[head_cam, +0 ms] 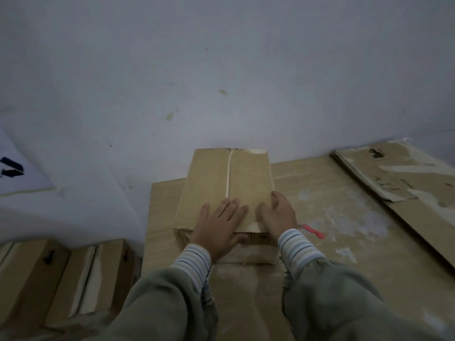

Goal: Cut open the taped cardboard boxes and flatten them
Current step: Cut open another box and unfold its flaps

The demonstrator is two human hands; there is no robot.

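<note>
**Both hands on top of a taped box**

The left hand lies flat on the top of the cardboard box, fingers straight and slightly spread, pointing away from the person; its thumb hangs over the near top edge. The right hand rests beside it on the box's right portion, fingers loosely bent and curving over the right top edge, thumb on the top face. It holds nothing separate; how firmly it grasps the edge cannot be told.

The box stands upright on a pale wooden table, its far end against the wall. A strip of light tape runs down the centre seam of the closed top flaps.

Just right of the right wrist, a small red cutter lies on the tabletop, apart from both hands. Whitish scuffs mark the table around it. Flattened cardboard sheets are stacked along the table's right side.

Lower left, beside the table, more taped boxes stand together. A white sheet with a dark mark hangs on the wall at far left. Striped cuffs show under grey-green sleeves.
</note>
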